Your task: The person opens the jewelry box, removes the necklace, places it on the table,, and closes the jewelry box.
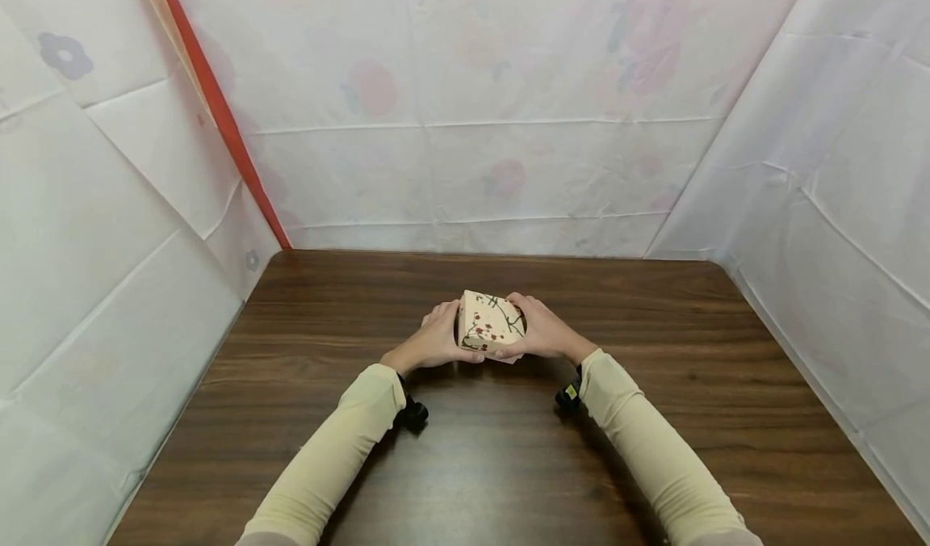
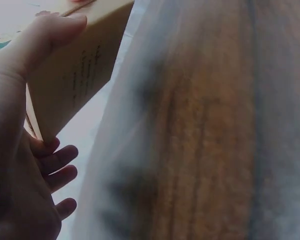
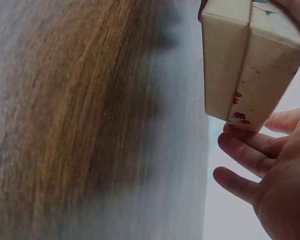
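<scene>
Both hands hold a small cream cardboard box (image 1: 492, 320) with red blossoms and dark branches printed on it. My left hand (image 1: 438, 338) grips its left side, and my right hand (image 1: 543, 329) grips its right side. In the left wrist view the left thumb lies on the box (image 2: 82, 75), whose plain face bears small lines of writing; fingers reach under a corner. A seam between two parts runs along the box (image 3: 245, 65) in the right wrist view, with fingertips of the right hand (image 3: 285, 165) at its lower edge. Box contents are hidden.
The hands are over a dark wood-grain table (image 1: 465, 465). Pale printed sheets (image 1: 472, 110) hang behind and on both sides, with a red strip (image 1: 225, 118) at the back left corner. A black wrist camera (image 1: 412, 414) is strapped to the left wrist, another (image 1: 569, 396) to the right.
</scene>
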Tool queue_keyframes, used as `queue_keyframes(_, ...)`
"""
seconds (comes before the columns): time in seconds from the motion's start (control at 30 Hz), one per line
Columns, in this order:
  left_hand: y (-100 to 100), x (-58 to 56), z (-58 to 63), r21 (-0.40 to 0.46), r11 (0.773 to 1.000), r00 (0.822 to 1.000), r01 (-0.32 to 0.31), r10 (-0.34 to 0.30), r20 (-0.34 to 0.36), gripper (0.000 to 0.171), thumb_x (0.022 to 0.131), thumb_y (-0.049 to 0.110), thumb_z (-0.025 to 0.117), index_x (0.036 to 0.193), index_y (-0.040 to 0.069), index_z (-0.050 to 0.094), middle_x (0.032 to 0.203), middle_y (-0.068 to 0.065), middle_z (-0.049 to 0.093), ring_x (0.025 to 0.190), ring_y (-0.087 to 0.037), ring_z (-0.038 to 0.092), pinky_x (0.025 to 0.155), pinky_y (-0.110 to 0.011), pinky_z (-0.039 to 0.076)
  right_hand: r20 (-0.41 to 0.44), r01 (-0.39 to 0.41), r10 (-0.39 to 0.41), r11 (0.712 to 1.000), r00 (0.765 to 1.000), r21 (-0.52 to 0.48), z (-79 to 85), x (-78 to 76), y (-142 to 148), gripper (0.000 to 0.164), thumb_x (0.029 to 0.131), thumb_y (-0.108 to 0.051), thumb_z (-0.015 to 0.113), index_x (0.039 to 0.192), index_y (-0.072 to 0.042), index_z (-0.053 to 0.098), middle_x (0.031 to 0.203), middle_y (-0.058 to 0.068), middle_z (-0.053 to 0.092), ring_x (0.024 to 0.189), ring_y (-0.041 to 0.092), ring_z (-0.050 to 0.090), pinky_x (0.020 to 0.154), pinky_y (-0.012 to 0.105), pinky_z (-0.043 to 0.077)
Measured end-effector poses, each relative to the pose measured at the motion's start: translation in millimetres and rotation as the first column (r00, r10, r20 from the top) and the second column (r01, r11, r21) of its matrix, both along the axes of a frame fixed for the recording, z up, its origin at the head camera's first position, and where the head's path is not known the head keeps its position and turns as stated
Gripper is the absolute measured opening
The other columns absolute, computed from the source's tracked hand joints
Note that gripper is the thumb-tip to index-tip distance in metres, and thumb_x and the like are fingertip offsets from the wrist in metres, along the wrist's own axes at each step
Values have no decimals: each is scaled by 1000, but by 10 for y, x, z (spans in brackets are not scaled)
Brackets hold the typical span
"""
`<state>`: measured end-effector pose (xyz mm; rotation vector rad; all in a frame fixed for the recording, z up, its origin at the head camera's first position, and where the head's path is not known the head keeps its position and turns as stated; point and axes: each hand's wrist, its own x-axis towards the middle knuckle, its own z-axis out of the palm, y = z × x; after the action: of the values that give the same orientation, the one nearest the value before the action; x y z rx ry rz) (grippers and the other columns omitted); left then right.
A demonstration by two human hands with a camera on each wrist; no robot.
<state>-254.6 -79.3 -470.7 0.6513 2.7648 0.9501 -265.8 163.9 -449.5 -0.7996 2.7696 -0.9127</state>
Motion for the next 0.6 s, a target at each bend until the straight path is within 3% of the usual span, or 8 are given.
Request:
queue_keyframes(0.37,-37,33,20,-36,999,1000,-3,3,-4,115,70,56,81,154,5,22,152,-17,35,143,-34,28,112,-57,22,44,-5,6,1000,999,-2,-36,-3,-35,85,64,-56,84,130,-18,47,111,2,56,99,19,50,83,37,44)
queue_keyframes(0.6,-38,49,34,-2,1000,999,11,-11,39,124,71,57,80,157,4,9,161,-18,20,148,-36,18,114,-60,18,45,-10,10,1000,999,-2,-44,14,-43,84,64,-57,83,129,-16,48,108,2,56,95,18,49,80,36,44)
